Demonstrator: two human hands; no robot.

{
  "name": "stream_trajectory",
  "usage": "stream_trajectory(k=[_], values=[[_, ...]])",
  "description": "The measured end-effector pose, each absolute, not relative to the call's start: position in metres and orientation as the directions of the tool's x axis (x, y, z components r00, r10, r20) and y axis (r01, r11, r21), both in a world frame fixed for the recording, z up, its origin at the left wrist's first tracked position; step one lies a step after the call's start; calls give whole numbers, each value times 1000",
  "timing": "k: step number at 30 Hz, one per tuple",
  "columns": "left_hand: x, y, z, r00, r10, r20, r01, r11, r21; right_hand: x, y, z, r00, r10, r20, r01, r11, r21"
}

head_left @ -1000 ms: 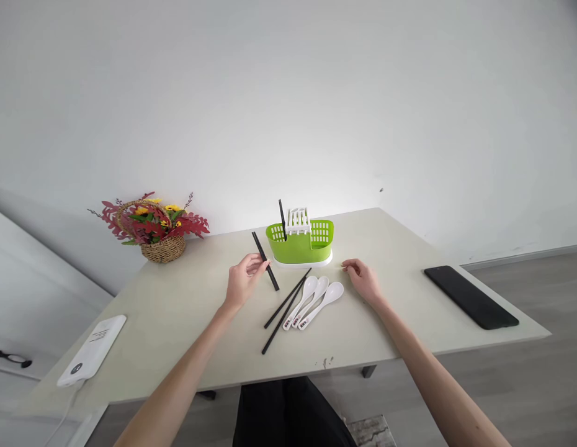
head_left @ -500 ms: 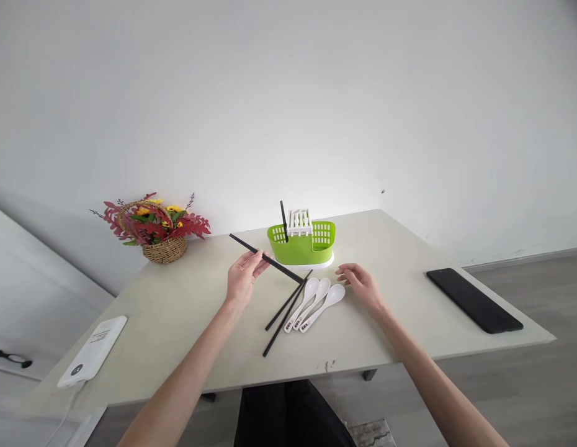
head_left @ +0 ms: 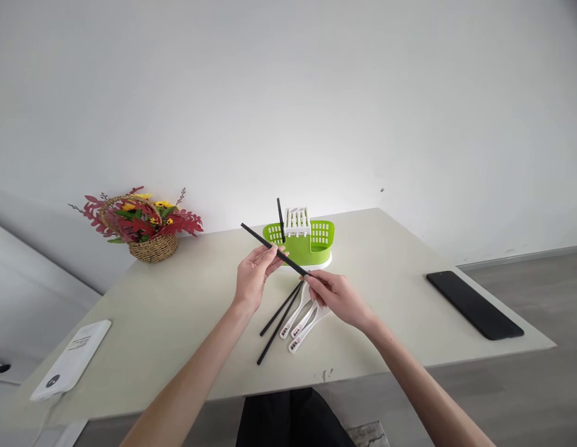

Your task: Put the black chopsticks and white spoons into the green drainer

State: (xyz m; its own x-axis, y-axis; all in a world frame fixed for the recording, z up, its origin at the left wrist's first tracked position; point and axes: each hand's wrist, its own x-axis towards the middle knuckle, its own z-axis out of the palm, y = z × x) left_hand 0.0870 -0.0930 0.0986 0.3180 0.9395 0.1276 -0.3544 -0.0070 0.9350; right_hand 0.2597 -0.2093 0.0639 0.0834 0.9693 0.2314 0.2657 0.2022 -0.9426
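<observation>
My left hand (head_left: pixel 255 273) pinches a pair of black chopsticks (head_left: pixel 255 233) near the middle, holding them slanted in the air. At their lower right end my right hand (head_left: pixel 337 297) grips them too, fingers closed. Beneath it lie three white spoons (head_left: pixel 293 316), their bowls partly hidden by that hand. Two more black chopsticks (head_left: pixel 275 332) rest on the table left of the spoons. Behind my hands stands a green cutlery basket (head_left: pixel 322 242) with a white slotted piece (head_left: pixel 296 221) at its middle. Black chopsticks (head_left: pixel 280 214) stand upright in its left part.
A wicker basket of artificial flowers (head_left: pixel 153 247) stands at the table's back left. On the left edge lies a white power bank (head_left: pixel 74 360) with a cable. A black phone (head_left: pixel 474 304) lies on the right. The wall borders the table (head_left: pixel 386 248) behind.
My left hand has turned the chopsticks from steep to a flatter slant and raised them slightly. My right hand has come left from beside the spoons and closed on their lower end.
</observation>
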Motion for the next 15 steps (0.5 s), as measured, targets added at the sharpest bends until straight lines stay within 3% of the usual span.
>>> stream_trajectory(k=[7,11,15], values=[[81,-65,100,220,966,134,-414,-32,910,260,-207,53,130,960,249,158,228,-961],[67,-15,132,18,955,297,-443,-259,858,284,-216,38,206,956,208,101,191,-976],[67,35,158,-54,860,507,-318,-496,808,317,-228,16,502,863,50,17,48,-999]])
